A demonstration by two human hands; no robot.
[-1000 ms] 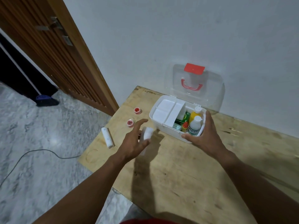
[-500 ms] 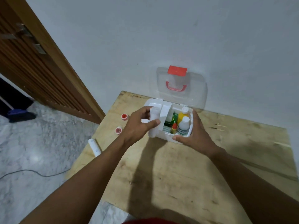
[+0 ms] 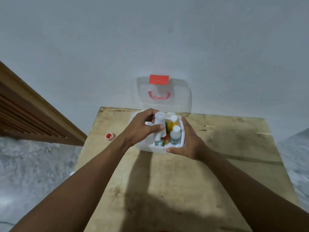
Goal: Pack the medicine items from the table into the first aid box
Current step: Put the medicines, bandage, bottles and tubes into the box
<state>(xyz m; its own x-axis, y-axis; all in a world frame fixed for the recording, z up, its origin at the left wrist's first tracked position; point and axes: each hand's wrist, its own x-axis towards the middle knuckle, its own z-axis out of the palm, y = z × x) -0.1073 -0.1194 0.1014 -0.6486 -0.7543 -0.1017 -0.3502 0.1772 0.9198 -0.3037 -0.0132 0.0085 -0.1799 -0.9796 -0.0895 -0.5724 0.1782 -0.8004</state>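
The white first aid box (image 3: 154, 149) stands open at the table's far edge, its clear lid (image 3: 181, 96) with red latch and handle leaning against the wall. My left hand (image 3: 141, 129) holds a white bandage roll (image 3: 158, 120) upright over the box's left part, beside the inner white tray. My right hand (image 3: 189, 141) grips the box's right front corner. Inside stand a white bottle (image 3: 175, 135), a yellow bottle (image 3: 172, 123) and small green and red items. A small red-capped pot (image 3: 109, 136) shows at the table's left edge.
The wooden table (image 3: 184, 181) stretches toward me, with the grey wall right behind the box. A wooden door frame (image 3: 33, 113) runs down the left. Marble floor (image 3: 33, 168) lies below the table's left edge.
My left hand picked the white roll off the table and carried it right, over the open box. My view turned left, so the box sits more central. My right hand stayed on the box.
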